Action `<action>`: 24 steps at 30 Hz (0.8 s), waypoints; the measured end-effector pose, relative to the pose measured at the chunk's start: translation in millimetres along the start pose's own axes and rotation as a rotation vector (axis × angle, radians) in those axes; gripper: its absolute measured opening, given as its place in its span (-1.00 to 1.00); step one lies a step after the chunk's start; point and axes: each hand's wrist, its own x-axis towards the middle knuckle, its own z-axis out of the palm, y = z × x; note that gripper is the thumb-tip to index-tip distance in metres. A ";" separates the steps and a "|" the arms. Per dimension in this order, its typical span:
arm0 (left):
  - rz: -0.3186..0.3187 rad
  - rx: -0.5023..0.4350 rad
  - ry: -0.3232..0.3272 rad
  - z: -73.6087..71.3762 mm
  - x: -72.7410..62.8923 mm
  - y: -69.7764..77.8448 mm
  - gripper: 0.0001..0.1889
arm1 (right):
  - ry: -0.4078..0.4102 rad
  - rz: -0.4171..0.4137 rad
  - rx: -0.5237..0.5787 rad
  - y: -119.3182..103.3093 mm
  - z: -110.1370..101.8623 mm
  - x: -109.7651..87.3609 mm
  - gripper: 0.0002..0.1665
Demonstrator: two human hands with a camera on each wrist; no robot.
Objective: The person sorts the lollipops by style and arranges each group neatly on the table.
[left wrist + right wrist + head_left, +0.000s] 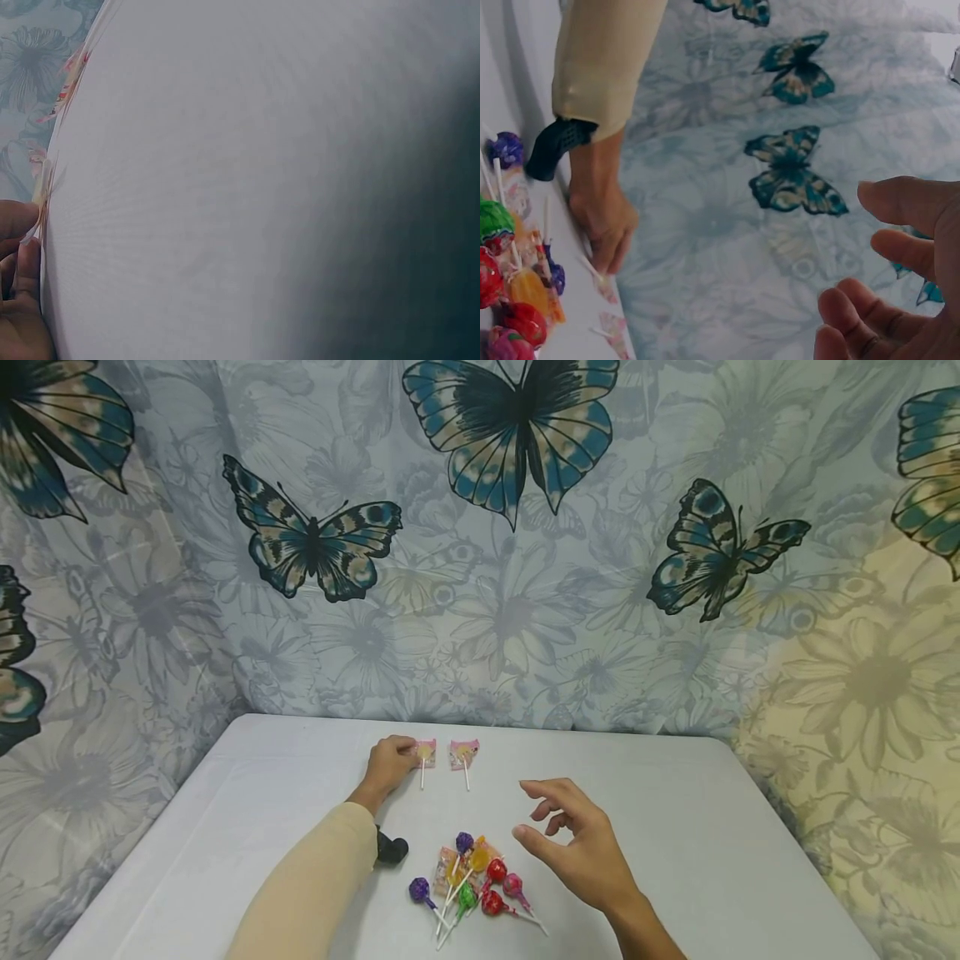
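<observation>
At the back of the table, my left hand [390, 762] pinches the edge of a pink-and-clear wrapped lollipop [426, 752], its white stick toward me. In the left wrist view, thumb and finger [28, 259] meet on the wrapper. A second wrapped lollipop [464, 753] lies just to its right, lined up the same way. My right hand [581, 843] is held over the table with fingers spread and slightly bent, nothing between them. Left of it is a loose pile of lollipops: purple [419, 888], green [467, 897], red [492, 903], pink [513, 885] and orange [478, 860].
A white cloth covers the table [660, 793]. Behind it hangs a fabric backdrop [510, 627] with butterflies and flowers, close to the table's far edge. A black camera mount [391, 847] juts from my left wrist, beside the pile.
</observation>
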 end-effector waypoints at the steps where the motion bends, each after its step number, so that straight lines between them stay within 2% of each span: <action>1: 0.001 -0.001 -0.001 -0.1 0.0 0.3 -0.63 | -0.001 0.013 -0.002 0.9 1.5 -0.8 -0.40; 18: 0.004 -0.001 0.002 0.9 -3.6 1.8 -0.63 | -0.028 0.144 -0.043 35.0 33.5 -16.0 -0.49; 24: 0.010 -0.008 -0.002 0.2 -3.5 1.5 -0.63 | -0.057 0.231 -0.051 41.1 41.2 -16.6 -0.49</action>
